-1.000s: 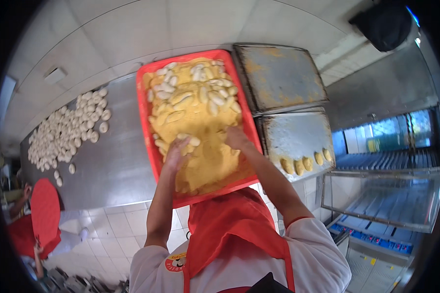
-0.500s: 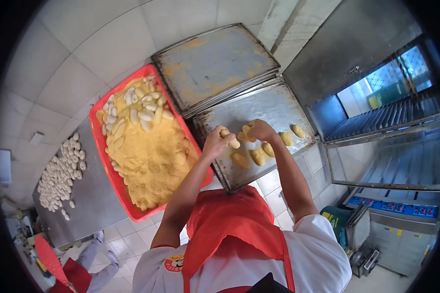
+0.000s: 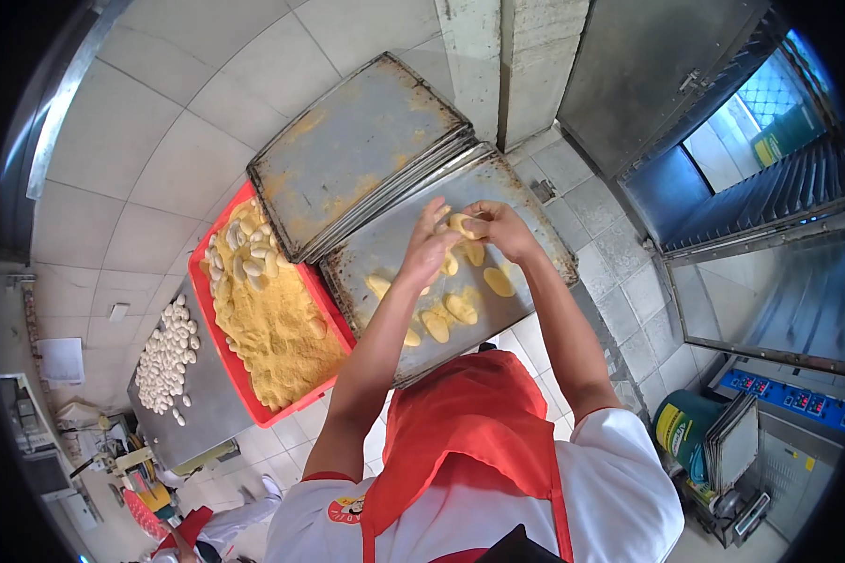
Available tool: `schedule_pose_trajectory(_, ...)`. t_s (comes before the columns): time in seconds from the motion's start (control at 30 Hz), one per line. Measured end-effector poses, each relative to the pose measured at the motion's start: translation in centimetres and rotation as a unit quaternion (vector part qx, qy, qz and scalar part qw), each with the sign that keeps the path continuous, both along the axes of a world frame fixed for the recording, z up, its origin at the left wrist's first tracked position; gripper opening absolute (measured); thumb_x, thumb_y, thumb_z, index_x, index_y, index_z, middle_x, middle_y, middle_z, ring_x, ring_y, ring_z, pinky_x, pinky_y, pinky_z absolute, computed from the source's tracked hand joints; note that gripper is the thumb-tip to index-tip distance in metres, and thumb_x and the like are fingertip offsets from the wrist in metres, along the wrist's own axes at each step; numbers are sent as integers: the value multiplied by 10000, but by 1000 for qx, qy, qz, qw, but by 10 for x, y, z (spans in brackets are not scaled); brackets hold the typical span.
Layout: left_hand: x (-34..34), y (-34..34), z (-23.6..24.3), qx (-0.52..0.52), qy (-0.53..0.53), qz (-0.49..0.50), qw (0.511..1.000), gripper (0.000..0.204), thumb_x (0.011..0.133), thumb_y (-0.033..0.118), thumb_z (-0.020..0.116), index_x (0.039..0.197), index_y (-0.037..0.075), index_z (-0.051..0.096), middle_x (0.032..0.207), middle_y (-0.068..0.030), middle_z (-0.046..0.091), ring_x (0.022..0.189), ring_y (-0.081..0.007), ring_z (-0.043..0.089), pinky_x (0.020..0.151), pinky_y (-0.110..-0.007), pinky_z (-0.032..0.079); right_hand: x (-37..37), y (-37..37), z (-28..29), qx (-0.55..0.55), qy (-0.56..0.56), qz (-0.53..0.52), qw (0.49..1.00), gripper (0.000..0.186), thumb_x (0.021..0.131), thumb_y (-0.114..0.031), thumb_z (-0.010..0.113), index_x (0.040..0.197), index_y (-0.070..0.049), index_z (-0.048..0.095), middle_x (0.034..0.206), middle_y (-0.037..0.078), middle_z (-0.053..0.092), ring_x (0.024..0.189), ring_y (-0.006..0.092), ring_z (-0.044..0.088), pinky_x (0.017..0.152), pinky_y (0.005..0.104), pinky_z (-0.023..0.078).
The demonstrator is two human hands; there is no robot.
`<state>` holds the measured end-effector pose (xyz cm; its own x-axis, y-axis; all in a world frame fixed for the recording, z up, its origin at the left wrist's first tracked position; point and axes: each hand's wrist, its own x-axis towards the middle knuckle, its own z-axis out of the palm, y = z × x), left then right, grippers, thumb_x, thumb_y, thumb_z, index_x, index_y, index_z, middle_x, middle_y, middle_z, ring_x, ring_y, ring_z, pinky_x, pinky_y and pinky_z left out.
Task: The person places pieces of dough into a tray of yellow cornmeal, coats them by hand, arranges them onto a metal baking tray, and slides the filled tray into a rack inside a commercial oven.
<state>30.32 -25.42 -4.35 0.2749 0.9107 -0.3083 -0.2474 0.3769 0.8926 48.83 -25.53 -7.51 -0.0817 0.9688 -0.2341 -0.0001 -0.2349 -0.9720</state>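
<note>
My left hand (image 3: 429,246) and my right hand (image 3: 498,228) meet over a metal baking tray (image 3: 376,253), both holding one crumb-coated oval piece (image 3: 460,223) between the fingers. Several coated yellow pieces (image 3: 461,307) lie on the tray below my hands. To the left stands a red crate (image 3: 296,402) filled with yellow crumbs (image 3: 272,324), with pale uncoated pieces at its far end.
A stack of empty metal trays (image 3: 352,150) lies beyond the working tray. Further left, a steel tray (image 3: 207,413) holds several white raw pieces (image 3: 164,357). An open rack oven (image 3: 751,188) stands to the right. A person in red (image 3: 202,525) is at the lower left.
The view has swung right from the red crate to the metal tray. My hands left the crumbs and now hold a coated piece over the tray.
</note>
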Motion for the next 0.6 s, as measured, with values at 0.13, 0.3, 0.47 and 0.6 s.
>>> schedule_pose_trajectory(0.13, 11, 11, -5, 231, 408, -113, 876, 664, 747, -66, 609, 1385, 70, 483, 1408, -159, 476, 1278, -295, 510, 1045, -385, 422, 39, 8, -14, 20, -129, -38, 991, 318, 806, -190, 736, 1041, 18, 685, 930, 160, 729, 842, 229, 706, 742, 357, 544)
schedule_pose_trajectory(0.3, -27, 15, -34, 264, 557, -352, 704, 378, 703, -93, 571, 1055, 39, 613, 1201, -160, 566, 1152, -359, 532, 983, -407, 442, 45, 7, -42, 118, -395, -67, 909, 236, 801, -190, 722, 959, -16, 707, 865, 187, 711, 799, 331, 698, 769, 405, 554)
schedule_pose_trajectory(0.47, -49, -4, -44, 333, 517, -284, 735, 273, 714, -57, 579, 964, 52, 601, 1093, -138, 579, 1098, -360, 536, 947, -415, 444, 3, -11, -3, 56, -496, -73, 863, 212, 850, -241, 650, 888, -43, 715, 891, 246, 695, 823, 381, 693, 781, 451, 559)
schedule_pose_trajectory(0.6, -64, -21, -11, 391, 519, -233, 724, 246, 714, 44, 642, 956, 74, 611, 1046, -122, 577, 1070, -337, 546, 945, -419, 441, -21, -28, -4, -7, -484, 49, 874, 245, 879, -249, 589, 942, -41, 703, 939, 214, 709, 846, 370, 699, 778, 457, 567)
